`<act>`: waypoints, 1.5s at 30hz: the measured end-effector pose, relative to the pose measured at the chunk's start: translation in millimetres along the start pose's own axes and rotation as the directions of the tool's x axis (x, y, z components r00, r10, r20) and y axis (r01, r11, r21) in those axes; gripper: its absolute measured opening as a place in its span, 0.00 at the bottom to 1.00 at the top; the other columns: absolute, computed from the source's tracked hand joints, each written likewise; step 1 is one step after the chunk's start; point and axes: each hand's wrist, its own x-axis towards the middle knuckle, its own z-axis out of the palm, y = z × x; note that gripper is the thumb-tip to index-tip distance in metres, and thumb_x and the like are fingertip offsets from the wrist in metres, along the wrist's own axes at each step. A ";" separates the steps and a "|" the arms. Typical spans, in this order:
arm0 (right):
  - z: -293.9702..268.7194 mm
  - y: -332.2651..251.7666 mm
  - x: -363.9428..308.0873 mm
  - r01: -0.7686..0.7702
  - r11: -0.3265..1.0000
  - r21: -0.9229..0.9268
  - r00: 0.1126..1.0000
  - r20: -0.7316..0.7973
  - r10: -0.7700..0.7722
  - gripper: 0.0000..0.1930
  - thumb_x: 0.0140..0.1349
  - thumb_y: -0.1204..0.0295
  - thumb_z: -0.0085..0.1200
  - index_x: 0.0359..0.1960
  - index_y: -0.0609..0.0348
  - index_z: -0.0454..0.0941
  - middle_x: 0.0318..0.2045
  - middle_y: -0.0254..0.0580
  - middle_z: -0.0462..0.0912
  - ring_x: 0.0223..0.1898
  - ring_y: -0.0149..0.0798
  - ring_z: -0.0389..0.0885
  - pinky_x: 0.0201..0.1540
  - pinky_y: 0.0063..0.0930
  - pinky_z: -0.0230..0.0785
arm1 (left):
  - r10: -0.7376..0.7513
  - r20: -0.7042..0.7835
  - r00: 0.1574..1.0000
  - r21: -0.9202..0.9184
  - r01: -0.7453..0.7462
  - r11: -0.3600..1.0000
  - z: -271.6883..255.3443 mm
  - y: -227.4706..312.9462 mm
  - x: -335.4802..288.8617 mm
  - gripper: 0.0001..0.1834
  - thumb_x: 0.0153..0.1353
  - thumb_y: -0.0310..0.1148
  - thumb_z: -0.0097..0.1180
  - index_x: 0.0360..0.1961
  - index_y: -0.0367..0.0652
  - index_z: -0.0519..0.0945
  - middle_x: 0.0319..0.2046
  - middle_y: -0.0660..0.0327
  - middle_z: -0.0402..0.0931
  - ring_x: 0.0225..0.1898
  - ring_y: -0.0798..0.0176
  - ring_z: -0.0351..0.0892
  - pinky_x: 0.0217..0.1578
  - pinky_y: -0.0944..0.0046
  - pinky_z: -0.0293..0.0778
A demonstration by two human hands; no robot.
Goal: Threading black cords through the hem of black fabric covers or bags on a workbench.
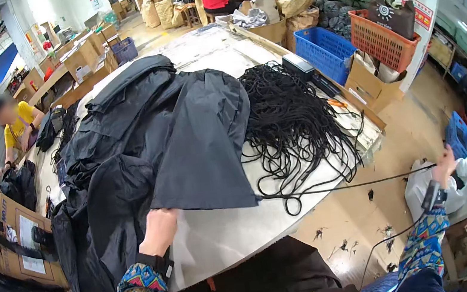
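My left hand [161, 228] is closed on the near hem of a dark grey nylon cloth piece [204, 150], which lies on top of a heap of similar cloth. Out to the right, past the table's edge, my right hand [445, 166] pinches a black cord [366, 183]. That cord runs nearly straight and taut from the right hand to the cloth's near right corner, with a small loop hanging from it close to the table edge. A large tangle of black cords [295, 112] lies to the right of the cloth.
The pale table [217, 239] stands before me. Orange-handled tool [337, 103] and dark case [297, 64] lie beyond the cords. Blue crate [325, 50], orange crate [383, 36] and white bag [427, 189] are at right. A person in yellow [19, 126] works at left; cardboard box [10, 228] is nearer.
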 end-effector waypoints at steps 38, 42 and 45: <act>210.9 -52.9 -321.3 0.236 0.804 -0.546 0.419 0.804 0.422 0.12 0.63 0.67 0.53 0.38 0.64 0.80 0.14 0.38 0.71 0.17 0.26 0.63 0.19 0.26 0.57 | -0.716 0.102 0.690 -0.151 0.722 0.675 -29.2 -203.4 51.0 0.35 0.61 0.53 0.49 0.67 0.54 0.58 0.67 0.52 0.53 0.67 0.42 0.52 0.62 0.32 0.44; 231.0 -64.0 -333.8 0.224 0.819 -0.529 0.360 0.825 0.435 0.12 0.63 0.66 0.54 0.35 0.65 0.80 0.16 0.43 0.72 0.16 0.27 0.64 0.19 0.27 0.58 | -0.709 -0.021 0.705 -0.214 0.689 0.692 -32.6 -199.8 38.9 0.36 0.61 0.49 0.51 0.67 0.48 0.57 0.66 0.50 0.55 0.67 0.46 0.53 0.63 0.34 0.44; 235.5 -47.5 -342.7 0.242 0.855 -0.460 0.239 0.882 0.407 0.14 0.63 0.63 0.54 0.33 0.65 0.79 0.16 0.45 0.72 0.16 0.29 0.62 0.19 0.28 0.59 | -0.679 -0.086 0.729 -0.225 0.649 0.726 -48.8 -190.0 32.4 0.34 0.61 0.45 0.53 0.66 0.46 0.59 0.65 0.49 0.56 0.66 0.46 0.54 0.64 0.38 0.46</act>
